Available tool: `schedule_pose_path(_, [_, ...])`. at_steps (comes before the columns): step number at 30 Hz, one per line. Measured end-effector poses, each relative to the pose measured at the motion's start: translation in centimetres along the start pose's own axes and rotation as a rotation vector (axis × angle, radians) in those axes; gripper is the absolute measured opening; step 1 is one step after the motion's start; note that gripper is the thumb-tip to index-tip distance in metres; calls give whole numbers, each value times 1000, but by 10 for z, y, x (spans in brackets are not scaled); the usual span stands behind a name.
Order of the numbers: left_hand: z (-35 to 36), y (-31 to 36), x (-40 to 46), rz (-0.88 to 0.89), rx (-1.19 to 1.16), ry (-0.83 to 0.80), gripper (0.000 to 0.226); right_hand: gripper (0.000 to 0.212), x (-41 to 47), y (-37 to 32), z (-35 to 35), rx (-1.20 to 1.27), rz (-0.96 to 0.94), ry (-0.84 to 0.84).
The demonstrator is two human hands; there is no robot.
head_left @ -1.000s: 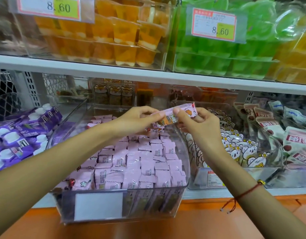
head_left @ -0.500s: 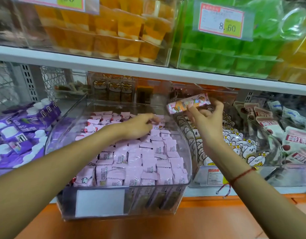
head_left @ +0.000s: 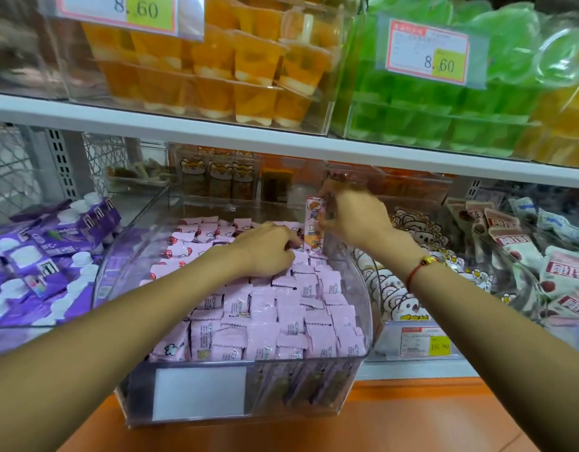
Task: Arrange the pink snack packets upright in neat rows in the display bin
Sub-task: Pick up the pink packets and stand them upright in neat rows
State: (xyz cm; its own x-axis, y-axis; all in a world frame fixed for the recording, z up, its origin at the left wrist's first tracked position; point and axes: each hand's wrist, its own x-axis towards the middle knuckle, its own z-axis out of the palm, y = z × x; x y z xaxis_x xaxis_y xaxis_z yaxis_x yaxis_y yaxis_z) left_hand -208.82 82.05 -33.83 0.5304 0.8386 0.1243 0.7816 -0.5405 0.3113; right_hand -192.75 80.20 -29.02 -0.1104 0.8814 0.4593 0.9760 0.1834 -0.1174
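Head view, looking forward and down at a shop shelf. Orange, smooth surface along the bottom edge, beneath a clear plastic display bin (head_left: 353, 399) with a curved front wall and a blank white label (head_left: 199, 393) on its front. White shelf board (head_left: 281, 143) running across above the bin. On that board, clear boxes of orange jelly cups (head_left: 242, 70) and green jelly cups (head_left: 421, 102), each box bearing a price tag reading 8.60. Grey slotted upright and wire mesh behind the bin, to its left.

Inside the bin, pink snack packets (head_left: 281, 308): small, glossy, crimped at the edges, standing upright in tight rows toward the front, looser and lying flat toward the back. Left hand (head_left: 265, 249) resting low on the packets at mid-bin, fingers curled down among them; impossible to tell whether any packet is gripped. Right hand (head_left: 353, 220) at the bin's back right corner, fingers pinching a long narrow packet (head_left: 314, 225) with a cartoon print, held upright with its lower end touching the pink rows. Red cord bracelet (head_left: 418, 269) on the right wrist.

Left of the bin, purple cartons with white caps (head_left: 47, 252). Right of the bin, a clear bin of cartoon-bear packets (head_left: 399, 288), and further right, white-and-red sachets (head_left: 562, 275).
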Motion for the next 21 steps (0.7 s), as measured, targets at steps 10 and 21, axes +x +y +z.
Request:
schedule_pose_path(10, [-6,2,-1,-28,7,27,36,31,9,5,6,-152,64,-315])
schedule_pose_path(21, [1,7,3,166,66,27,49,34,-68,16,0,346,110,43])
